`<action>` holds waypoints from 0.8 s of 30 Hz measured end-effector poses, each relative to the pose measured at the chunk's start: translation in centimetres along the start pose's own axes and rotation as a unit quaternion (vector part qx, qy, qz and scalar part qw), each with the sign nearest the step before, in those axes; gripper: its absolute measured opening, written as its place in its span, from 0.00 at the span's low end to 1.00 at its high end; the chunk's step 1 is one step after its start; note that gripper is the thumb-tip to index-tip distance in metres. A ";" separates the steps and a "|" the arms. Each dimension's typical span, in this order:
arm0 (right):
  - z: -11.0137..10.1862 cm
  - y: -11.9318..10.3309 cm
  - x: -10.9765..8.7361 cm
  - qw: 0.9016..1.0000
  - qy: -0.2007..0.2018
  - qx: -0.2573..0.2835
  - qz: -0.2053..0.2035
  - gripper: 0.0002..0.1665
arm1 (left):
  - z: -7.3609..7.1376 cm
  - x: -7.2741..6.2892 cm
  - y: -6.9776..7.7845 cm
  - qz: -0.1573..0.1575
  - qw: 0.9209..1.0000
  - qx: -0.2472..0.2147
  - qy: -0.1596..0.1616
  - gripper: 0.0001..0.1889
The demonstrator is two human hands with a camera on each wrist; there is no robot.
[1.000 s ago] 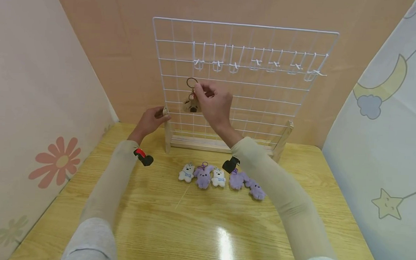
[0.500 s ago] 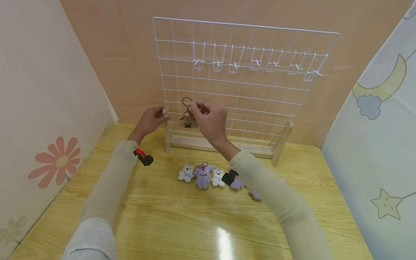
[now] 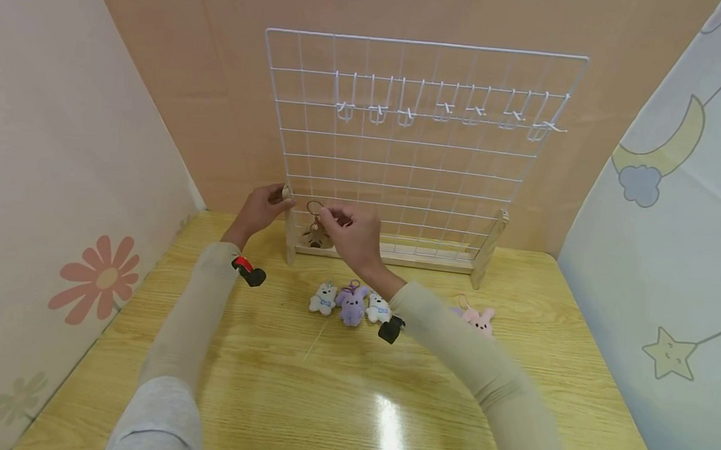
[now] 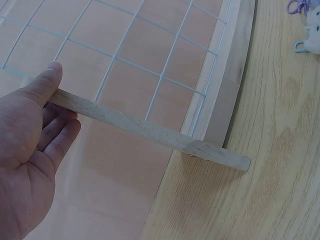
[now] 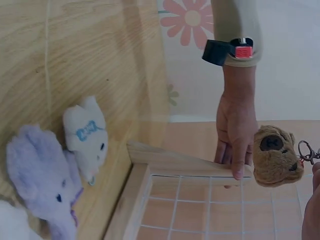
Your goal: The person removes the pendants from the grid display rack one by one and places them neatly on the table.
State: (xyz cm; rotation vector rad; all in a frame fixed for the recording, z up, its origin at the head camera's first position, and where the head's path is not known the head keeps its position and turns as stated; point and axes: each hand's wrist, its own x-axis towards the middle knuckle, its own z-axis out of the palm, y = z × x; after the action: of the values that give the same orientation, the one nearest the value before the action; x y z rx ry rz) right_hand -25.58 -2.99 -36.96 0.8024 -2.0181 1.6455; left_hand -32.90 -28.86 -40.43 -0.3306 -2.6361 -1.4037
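Note:
My left hand (image 3: 262, 210) grips the top of the left wooden post (image 4: 135, 125) of a white wire grid rack (image 3: 428, 43), thumb on the near side and fingers behind. My right hand (image 3: 356, 238) pinches the metal hardware of a brown plush keychain (image 5: 276, 157) between thumb and fingertips. Its large ring (image 3: 315, 208) stands up above the fingers, and the furry animal head hangs in front of the grid's lower left part. In the right wrist view, only a little of the right hand shows at the edge.
White hooks (image 3: 379, 110) line the upper grid. On the table (image 3: 266, 383) lie a white plush keychain (image 3: 322, 299), a purple one (image 3: 352, 306), another white one (image 3: 378, 309) and a pink one (image 3: 480, 319). The right forearm covers others.
My right hand has come down and slightly left with the brown plush keychain, from mid-grid to near the base. The pink plush keychain has come into view. The left hand has stayed put.

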 end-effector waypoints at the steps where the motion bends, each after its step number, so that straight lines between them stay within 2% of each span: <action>1: 0.1 0.2 -0.3 1.000 -0.004 0.001 0.003 0.12 | 0.0 0.0 0.0 0.001 1.000 0.002 0.000 0.31; 8: 1.2 1.2 -2.1 0.999 -0.029 -0.005 0.014 0.12 | 0.0 -0.1 0.1 0.001 1.000 0.001 0.004 0.28; 13: 2.0 2.0 -3.4 0.998 -0.043 -0.024 0.035 0.13 | 0.0 -0.1 0.0 0.004 1.000 0.008 0.007 0.27; 24: 3.6 3.6 -5.7 0.994 -0.074 -0.025 0.079 0.14 | 0.1 0.1 -0.1 -0.008 1.000 0.003 0.001 0.29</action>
State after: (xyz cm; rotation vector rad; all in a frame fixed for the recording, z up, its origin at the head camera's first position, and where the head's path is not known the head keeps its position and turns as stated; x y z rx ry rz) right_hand -23.49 -5.07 -44.05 0.7863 -2.2689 1.6565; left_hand -33.00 -28.80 -40.55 -0.3085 -2.6472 -1.4004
